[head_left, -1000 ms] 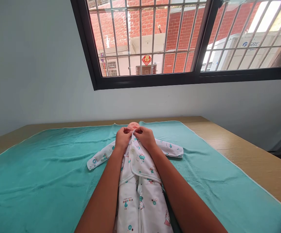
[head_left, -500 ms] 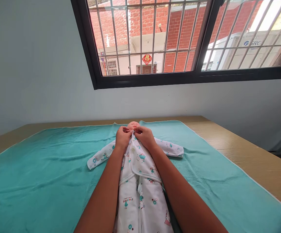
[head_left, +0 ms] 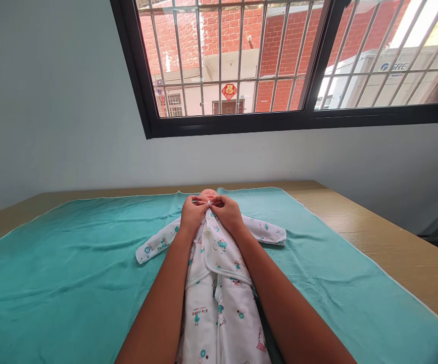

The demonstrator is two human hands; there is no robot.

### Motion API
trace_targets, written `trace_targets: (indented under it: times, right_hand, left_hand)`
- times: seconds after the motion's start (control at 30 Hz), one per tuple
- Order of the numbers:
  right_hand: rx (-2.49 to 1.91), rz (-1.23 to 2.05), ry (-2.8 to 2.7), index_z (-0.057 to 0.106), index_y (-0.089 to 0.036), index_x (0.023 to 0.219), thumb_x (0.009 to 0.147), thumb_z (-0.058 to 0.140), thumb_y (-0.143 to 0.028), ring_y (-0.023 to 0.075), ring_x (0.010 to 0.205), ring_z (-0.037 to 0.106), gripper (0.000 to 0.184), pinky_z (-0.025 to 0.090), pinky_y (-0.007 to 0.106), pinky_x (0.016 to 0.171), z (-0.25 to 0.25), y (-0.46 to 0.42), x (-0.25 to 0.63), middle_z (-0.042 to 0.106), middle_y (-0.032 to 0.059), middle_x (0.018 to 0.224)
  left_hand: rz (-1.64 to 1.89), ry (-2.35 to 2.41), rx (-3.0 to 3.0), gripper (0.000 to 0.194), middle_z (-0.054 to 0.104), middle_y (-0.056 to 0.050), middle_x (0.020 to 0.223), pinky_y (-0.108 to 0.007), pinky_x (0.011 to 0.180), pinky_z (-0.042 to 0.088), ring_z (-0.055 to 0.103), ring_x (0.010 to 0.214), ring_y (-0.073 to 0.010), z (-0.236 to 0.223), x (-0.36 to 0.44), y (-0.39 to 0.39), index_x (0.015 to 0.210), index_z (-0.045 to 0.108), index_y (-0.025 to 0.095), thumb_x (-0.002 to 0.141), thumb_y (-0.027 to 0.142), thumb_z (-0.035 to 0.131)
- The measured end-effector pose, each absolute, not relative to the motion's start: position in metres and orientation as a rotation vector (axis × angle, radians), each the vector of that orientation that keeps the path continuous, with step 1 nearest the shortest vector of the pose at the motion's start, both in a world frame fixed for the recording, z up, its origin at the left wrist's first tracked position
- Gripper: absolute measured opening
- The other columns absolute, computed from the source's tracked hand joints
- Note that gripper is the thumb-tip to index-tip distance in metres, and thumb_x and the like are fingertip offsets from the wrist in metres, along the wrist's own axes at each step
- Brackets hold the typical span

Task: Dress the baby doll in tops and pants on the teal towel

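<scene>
Because both hands meet at the neck of the white printed top (head_left: 222, 255), just above the centre of the frame, the fastening there is mostly hidden. The left hand (head_left: 191, 216) and right hand (head_left: 229, 215) each hold a narrow fingertip pinch on the collar (head_left: 208, 205), right below the doll's head (head_left: 208, 193). The doll lies face up on a green blanket (head_left: 70, 258), sleeves spread to either side. With so little cloth gripped, the collar edge could slip free, I judge, or the two sides could meet unevenly if one hand pulls harder. Pressing or tugging might also shift the doll, as the blanket beneath is loose and wrinkled.
</scene>
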State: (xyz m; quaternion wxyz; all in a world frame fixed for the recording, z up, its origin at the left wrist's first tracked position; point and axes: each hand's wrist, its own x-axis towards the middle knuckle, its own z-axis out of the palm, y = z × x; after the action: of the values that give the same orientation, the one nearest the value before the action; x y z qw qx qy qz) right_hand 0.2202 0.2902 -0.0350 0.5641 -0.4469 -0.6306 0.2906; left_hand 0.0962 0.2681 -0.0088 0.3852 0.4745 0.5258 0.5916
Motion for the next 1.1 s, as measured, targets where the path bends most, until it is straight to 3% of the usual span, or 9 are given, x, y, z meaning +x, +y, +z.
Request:
trace_targets:
  times: [0.23,0.5,0.9,1.1]
  right_hand:
    - [-1.060,0.659,-1.518,0.068,-0.021,0.075,0.071,0.065,-0.026,0.0162,0.076,0.066,0.007,0.050,0.027,0.076,-0.0354,0.2882,0.2208,0.072,-0.0002,0.078]
    - [-1.096,0.665,-1.491,0.066,-0.021,0.076,0.069,0.069,-0.030,0.0166,0.077,0.066,0.012,0.051,0.028,0.074,-0.0330,0.2868,0.2212,0.071,0.0002,0.079]
    - [-0.991,0.629,-1.572,0.073,-0.023,0.074,0.073,0.065,-0.029,0.0182,0.082,0.067,0.010,0.050,0.028,0.079,-0.0308,0.2826,0.2219,0.074,-0.0002,0.080]
    - [-1.014,0.837,-1.401,0.068,-0.020,0.075,0.068,0.069,-0.029,0.0182,0.078,0.067,0.011,0.051,0.029,0.076,-0.0336,0.2868,0.2265,0.073,0.0014,0.079]
  left_hand:
    - [1.506,1.332,1.196,0.031,0.068,-0.001,0.074,-0.027,0.069,0.046,0.062,0.070,-0.0137,-0.0114,0.0952,0.2704,0.085,0.051,0.019,0.063,0.012,0.072]
    - [1.515,1.299,1.129,0.031,0.068,0.000,0.073,-0.028,0.072,0.048,0.063,0.069,-0.0131,-0.0116,0.0954,0.2707,0.083,0.049,0.019,0.061,0.005,0.067]
    - [1.518,1.249,1.112,0.041,0.070,-0.003,0.076,-0.032,0.075,0.050,0.066,0.074,-0.0165,-0.0168,0.0909,0.2748,0.086,0.052,0.018,0.057,0.018,0.081]
    - [1.512,1.193,1.120,0.042,0.069,-0.002,0.075,-0.034,0.075,0.051,0.065,0.072,-0.0169,-0.0171,0.0911,0.2746,0.086,0.052,0.019,0.056,0.018,0.081]
